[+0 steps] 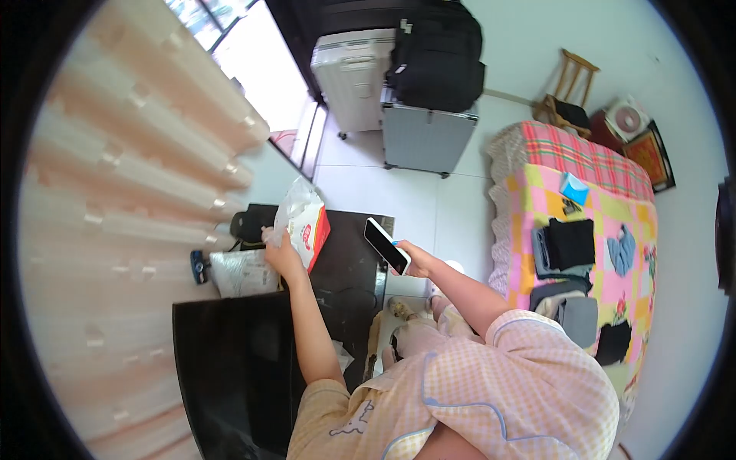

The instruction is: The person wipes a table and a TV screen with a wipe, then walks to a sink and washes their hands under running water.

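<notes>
My left hand is closed on the clear plastic top of a red and white package, which rests on the dark cabinet top. My right hand holds a white-edged phone, its dark screen facing up, beyond the cabinet's right edge. Just below my left hand lies a silver-grey wrapped parcel. A black item sits behind it, close to the curtain.
A television stands at the lower left beside a curtain. Two suitcases and a black backpack are at the back. Folded clothes lie on the bed at right. A wooden chair stands behind.
</notes>
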{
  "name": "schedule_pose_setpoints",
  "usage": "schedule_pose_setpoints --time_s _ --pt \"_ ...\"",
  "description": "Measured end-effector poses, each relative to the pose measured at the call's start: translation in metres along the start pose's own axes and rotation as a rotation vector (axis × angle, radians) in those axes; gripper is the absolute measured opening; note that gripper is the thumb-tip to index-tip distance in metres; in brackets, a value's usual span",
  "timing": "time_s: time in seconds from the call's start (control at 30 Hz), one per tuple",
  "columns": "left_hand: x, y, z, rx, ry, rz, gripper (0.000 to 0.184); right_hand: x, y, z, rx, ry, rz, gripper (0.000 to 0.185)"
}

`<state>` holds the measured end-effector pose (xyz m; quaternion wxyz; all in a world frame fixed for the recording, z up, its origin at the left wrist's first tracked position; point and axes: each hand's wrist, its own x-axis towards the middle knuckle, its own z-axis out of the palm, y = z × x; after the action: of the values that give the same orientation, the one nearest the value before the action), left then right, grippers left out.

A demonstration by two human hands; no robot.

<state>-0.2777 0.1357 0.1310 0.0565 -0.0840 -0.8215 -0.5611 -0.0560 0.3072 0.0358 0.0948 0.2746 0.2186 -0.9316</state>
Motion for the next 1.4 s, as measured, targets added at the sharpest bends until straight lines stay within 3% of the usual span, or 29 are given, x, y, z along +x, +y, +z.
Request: schedule_pose_setpoints --time_s 0.07,0.13,0.17,0.3,0.47,0.53,0.6,0.67,0.77,0.8,0.87,0.93,1.03,1.2,1.27,1.33,1.4 --pt "-0.019 0.037 0.015 -0.121 0.0 0.043 0.033 -0.023 -0.009 -0.009 0.161 -0.036 -0.022 0.034" --pt "-0.035 0.095 0.026 -0.525 -0.081 -0.275 0.03 -0.042 -0.02 -0.02 0.179 -0.045 -0.094 0.038" --pt "-0.033 0.091 0.039 -0.672 -0.151 -0.252 0.027 -0.051 -0.024 -0.027 0.227 -0.035 -0.118 0.041" --pt "-0.059 0.137 0.107 -0.836 -0.361 -0.366 0.019 -0.076 -0.041 -0.068 0.338 -0.054 -0.265 0.048" --pt "-0.125 0.157 0.229 -0.532 -0.542 -0.273 0.014 -0.109 -0.079 -0.135 0.466 0.033 -0.445 0.054" --pt "-0.153 0.162 0.277 -0.419 -0.726 -0.233 0.015 -0.13 -0.097 -0.169 0.522 0.086 -0.489 0.058" --pt "-0.179 0.161 0.326 -0.439 -0.801 -0.216 0.014 -0.152 -0.113 -0.206 0.505 0.192 -0.57 0.052" --pt "-0.202 0.167 0.371 -0.429 -0.906 -0.326 0.014 -0.179 -0.125 -0.246 0.493 0.212 -0.62 0.046" --pt "-0.235 0.147 0.455 -0.378 -1.038 -0.275 0.016 -0.222 -0.146 -0.282 0.37 0.533 -0.696 0.033" --pt "-0.247 0.145 0.474 -0.301 -1.089 -0.25 0.017 -0.234 -0.151 -0.298 0.39 0.546 -0.713 0.033" --pt "-0.267 0.147 0.506 -0.219 -1.182 -0.183 0.017 -0.25 -0.15 -0.33 0.531 0.651 -0.637 0.033" --pt "-0.284 0.151 0.543 -0.305 -1.242 -0.311 0.017 -0.264 -0.151 -0.344 0.583 0.702 -0.652 0.032" --pt "-0.302 0.167 0.598 -0.197 -1.304 -0.321 0.017 -0.278 -0.15 -0.362 0.592 0.846 -0.644 0.032" --pt "-0.332 0.189 0.703 -0.216 -1.37 -0.227 0.015 -0.286 -0.16 -0.389 0.696 0.912 -0.665 0.033" --pt "-0.345 0.205 0.749 -0.124 -1.392 0.066 0.016 -0.289 -0.175 -0.395 0.577 1.133 -0.61 0.028" --pt "-0.357 0.227 0.787 -0.12 -1.457 0.205 0.017 -0.278 -0.189 -0.421 0.594 1.274 -0.621 0.025" --pt "-0.368 0.247 0.813 -0.117 -1.507 0.33 0.018 -0.291 -0.221 -0.419 0.222 1.621 -0.124 0.03"
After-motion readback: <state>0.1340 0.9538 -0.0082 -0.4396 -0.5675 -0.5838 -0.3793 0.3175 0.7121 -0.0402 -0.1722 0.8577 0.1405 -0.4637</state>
